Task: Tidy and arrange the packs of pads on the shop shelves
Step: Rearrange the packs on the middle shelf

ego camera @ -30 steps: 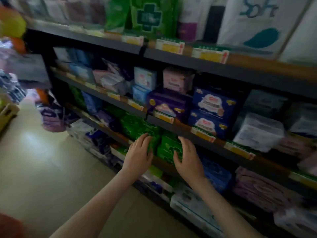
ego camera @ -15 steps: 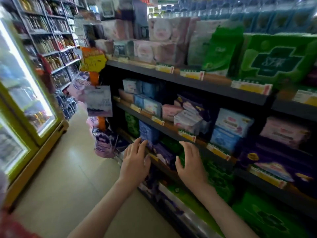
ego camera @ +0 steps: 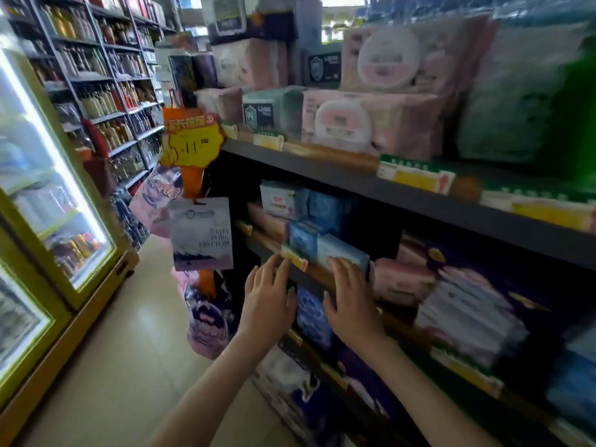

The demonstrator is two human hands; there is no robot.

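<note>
The shelves (ego camera: 419, 201) stand on the right, the fridge (ego camera: 48, 204) on the left, the floor (ego camera: 113, 350) between them; racks of bottles (ego camera: 106, 91) rise behind the fridge; packs of pads (ego camera: 342, 253) lie on the middle shelf (ego camera: 311, 280), larger packs (ego camera: 371, 121) on the shelf above; the left hand (ego camera: 267, 304) and right hand (ego camera: 350, 304) are side by side before the middle shelf's edge.

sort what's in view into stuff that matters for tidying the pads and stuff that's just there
Part of the job:
left hand, open
right hand, open, fingertips at the light blue pack
blue pack beside it
pink pack

Just there:
drinks fridge
bottle shelves
yellow promo sign
hanging bag
</note>
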